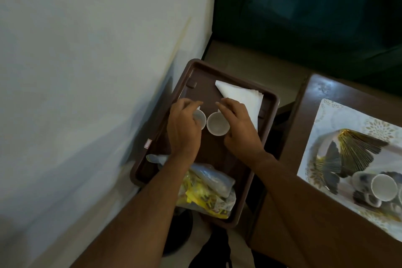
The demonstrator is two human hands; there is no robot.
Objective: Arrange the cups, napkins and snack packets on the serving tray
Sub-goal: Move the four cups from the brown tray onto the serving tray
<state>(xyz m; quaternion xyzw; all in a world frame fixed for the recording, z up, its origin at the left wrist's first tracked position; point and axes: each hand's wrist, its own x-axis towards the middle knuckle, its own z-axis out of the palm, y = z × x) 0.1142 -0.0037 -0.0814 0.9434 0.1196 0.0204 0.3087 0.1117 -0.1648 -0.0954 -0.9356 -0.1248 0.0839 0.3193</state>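
On the brown serving tray [269, 102], two white cups [217, 124] sit mid-tray; the right hand [239, 124], fingers loosely curled, touches one at its 3 o'clock, while the left hand [185, 124] cups the other

I assess this as a domestic room, likely a living or dining area. Evidence: a plain painted wall [87, 50], a dark wooden side table [339, 102] bearing a white patterned mat [326, 119] with a decorative gilt ornament [352, 152], and dark green upholstery [304, 17] behind.
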